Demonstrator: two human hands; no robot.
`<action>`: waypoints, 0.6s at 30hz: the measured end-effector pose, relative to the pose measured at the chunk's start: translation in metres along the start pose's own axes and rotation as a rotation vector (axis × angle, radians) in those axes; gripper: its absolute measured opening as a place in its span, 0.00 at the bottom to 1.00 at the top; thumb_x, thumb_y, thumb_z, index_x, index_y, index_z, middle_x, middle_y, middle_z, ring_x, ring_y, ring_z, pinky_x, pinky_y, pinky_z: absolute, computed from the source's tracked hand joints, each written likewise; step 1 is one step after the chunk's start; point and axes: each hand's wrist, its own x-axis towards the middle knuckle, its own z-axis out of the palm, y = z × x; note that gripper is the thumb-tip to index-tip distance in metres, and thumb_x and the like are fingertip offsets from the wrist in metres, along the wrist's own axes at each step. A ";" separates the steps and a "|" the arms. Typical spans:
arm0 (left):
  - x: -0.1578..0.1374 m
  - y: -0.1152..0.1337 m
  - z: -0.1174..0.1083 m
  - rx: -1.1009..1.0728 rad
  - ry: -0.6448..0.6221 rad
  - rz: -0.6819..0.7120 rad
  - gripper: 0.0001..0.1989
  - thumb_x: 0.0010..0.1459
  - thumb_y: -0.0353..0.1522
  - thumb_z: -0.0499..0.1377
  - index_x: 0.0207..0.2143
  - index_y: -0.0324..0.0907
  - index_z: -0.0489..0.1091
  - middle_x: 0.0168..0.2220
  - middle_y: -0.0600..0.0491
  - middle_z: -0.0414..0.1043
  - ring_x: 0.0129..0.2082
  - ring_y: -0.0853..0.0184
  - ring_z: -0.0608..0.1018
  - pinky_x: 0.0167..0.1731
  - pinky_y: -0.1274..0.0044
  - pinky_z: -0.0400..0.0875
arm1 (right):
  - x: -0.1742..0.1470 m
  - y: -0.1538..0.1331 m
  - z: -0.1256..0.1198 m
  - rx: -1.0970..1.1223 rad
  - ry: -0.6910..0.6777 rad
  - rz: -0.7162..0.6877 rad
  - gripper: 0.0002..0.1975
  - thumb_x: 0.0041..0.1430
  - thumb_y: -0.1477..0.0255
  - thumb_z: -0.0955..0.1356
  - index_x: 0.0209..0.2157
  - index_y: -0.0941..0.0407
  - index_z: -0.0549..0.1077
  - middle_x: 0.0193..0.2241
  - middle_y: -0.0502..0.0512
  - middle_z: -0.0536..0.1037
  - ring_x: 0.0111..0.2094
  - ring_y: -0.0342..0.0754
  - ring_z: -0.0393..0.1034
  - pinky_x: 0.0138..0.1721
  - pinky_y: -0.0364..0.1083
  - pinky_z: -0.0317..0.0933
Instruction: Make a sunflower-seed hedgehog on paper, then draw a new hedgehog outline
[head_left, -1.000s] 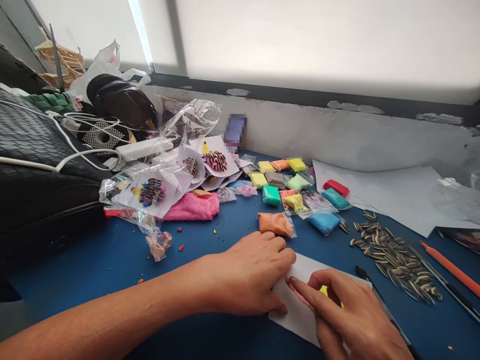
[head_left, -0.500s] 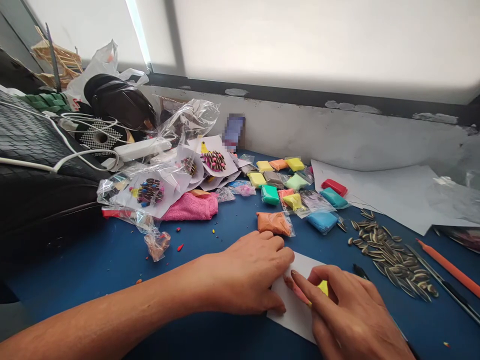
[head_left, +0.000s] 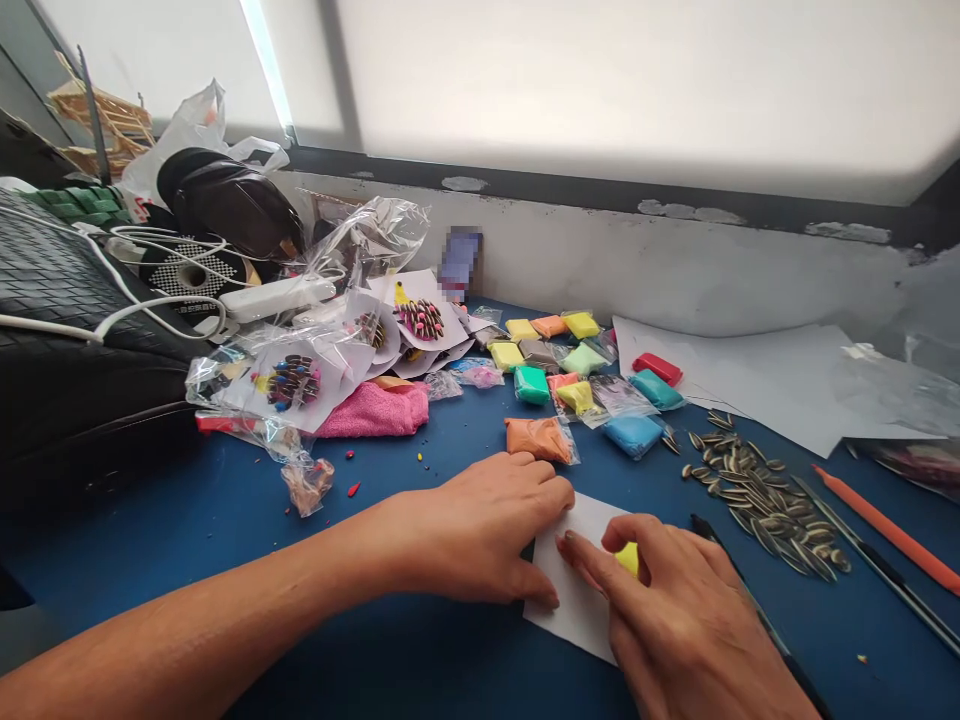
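A small white sheet of paper (head_left: pixel 570 620) lies on the blue table. My left hand (head_left: pixel 487 535) rests flat over its left edge, with the thumb apart from the fingers and on the paper. Over the sheet's right part is my right hand (head_left: pixel 682 610), its index finger stretched out and pressing on the paper, another finger bent. A yellow clay piece (head_left: pixel 627 558) shows on the sheet behind the right fingers, partly covered. Whatever lies under the fingertip is hidden.
Several bagged clay packs, one orange (head_left: pixel 538 438), lie beyond my hands. Striped sunflower seeds (head_left: pixel 772 510), an orange pen (head_left: pixel 892 525) and a black pen (head_left: pixel 701 527) are to the right. A pink cloth (head_left: pixel 375 410) and seed hedgehog pictures (head_left: pixel 420 318) lie left, near a black bag (head_left: pixel 75 400).
The view has shifted slightly, so everything sits a little further left. My right hand has shifted a little over the sheet; the pink piece seen under its finger earlier is now covered.
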 end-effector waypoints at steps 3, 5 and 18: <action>0.000 -0.004 0.001 -0.020 0.018 0.017 0.24 0.53 0.37 0.73 0.47 0.39 0.69 0.47 0.48 0.70 0.52 0.55 0.73 0.51 0.69 0.67 | 0.000 -0.001 -0.004 0.006 0.004 0.028 0.23 0.59 0.79 0.65 0.54 0.49 0.75 0.41 0.56 0.76 0.40 0.49 0.72 0.41 0.48 0.65; 0.001 -0.008 0.000 -0.086 0.045 0.044 0.25 0.50 0.36 0.74 0.46 0.39 0.70 0.45 0.49 0.71 0.49 0.56 0.74 0.49 0.70 0.68 | -0.001 0.001 -0.006 -0.040 0.058 0.042 0.22 0.62 0.77 0.64 0.55 0.51 0.74 0.42 0.57 0.75 0.39 0.48 0.72 0.41 0.47 0.65; 0.019 -0.015 0.017 -0.310 0.512 0.096 0.08 0.59 0.20 0.54 0.34 0.40 0.67 0.33 0.54 0.71 0.33 0.69 0.71 0.38 0.77 0.69 | -0.021 0.028 -0.006 -0.170 0.179 0.205 0.18 0.70 0.63 0.59 0.37 0.53 0.78 0.31 0.57 0.76 0.33 0.50 0.72 0.37 0.48 0.63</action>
